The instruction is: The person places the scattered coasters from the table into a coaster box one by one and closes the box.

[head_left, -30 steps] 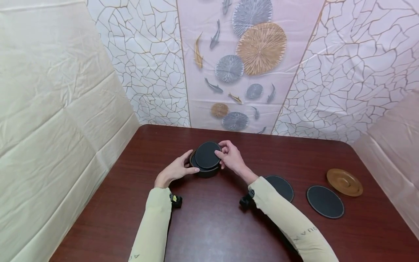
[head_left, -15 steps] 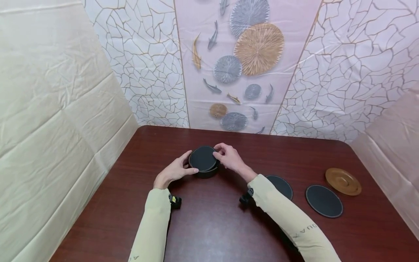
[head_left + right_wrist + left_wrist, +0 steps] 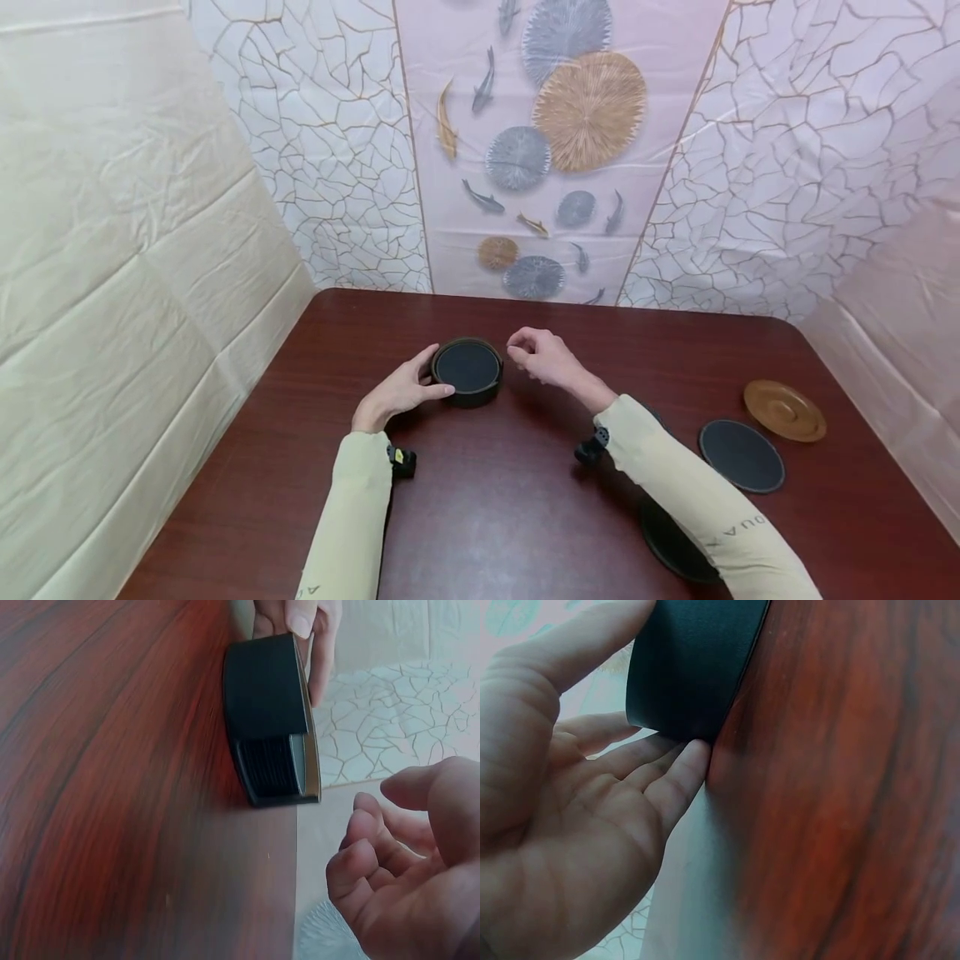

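A round black coaster holder (image 3: 475,399) stands on the table, with a dark round coaster (image 3: 467,367) lying flat on top inside its rim. My left hand (image 3: 397,393) grips the holder from the left, thumb at the near side and fingers around the far side. In the left wrist view its fingertips meet the holder's black wall (image 3: 694,664) close to the tabletop. Through a notch in the wall, the right wrist view shows a stack of coasters (image 3: 268,766). My right hand (image 3: 547,358), fingers loosely curled around nothing, hovers just right of the holder.
On the right of the dark wood table (image 3: 480,517) lie a black round disc (image 3: 741,456) and a brown wooden disc (image 3: 785,411). Another black disc (image 3: 670,546) is partly covered by my right sleeve (image 3: 697,500). Patterned cloth (image 3: 525,233) hangs behind the table.
The coaster tilted in my right hand has dropped flat into the holder. My right hand has let go and moved off to the right; the left hand keeps its grip.
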`<state>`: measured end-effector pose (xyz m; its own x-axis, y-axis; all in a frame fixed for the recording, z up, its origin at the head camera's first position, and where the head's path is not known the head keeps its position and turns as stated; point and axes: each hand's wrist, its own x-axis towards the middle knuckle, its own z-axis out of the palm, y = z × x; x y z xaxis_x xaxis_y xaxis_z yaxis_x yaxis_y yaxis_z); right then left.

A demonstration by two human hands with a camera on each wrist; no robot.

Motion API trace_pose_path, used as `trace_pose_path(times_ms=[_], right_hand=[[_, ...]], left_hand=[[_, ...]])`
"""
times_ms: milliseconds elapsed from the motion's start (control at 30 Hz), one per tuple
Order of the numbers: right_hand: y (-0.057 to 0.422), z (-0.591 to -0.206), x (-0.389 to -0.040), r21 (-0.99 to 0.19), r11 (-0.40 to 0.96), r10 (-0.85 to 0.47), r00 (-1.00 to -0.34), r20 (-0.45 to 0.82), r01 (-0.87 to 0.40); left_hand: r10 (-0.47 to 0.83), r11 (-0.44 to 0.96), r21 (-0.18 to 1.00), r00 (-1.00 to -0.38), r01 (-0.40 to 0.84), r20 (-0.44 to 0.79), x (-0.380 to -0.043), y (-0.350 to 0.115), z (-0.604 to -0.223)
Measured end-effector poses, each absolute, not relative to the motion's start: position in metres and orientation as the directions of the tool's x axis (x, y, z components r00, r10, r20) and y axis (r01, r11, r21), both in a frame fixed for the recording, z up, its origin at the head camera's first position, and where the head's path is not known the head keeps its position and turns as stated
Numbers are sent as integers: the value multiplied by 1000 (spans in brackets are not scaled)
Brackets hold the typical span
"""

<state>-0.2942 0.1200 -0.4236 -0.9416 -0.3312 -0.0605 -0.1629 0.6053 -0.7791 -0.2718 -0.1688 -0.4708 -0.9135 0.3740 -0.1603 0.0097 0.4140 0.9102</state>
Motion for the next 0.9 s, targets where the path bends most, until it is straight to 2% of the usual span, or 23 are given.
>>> trace_pose_path(times_ms=[433, 900], right_hand=[[166, -412, -270, -737, 640, -384, -921, -61, -217], [223, -411, -245, -615, 719, -434, -900, -33, -324]], left_hand=[[353, 412, 911, -921, -6, -166, -272, -171, -471], [370, 430, 903, -913, 5, -172, -268, -170, -464]])
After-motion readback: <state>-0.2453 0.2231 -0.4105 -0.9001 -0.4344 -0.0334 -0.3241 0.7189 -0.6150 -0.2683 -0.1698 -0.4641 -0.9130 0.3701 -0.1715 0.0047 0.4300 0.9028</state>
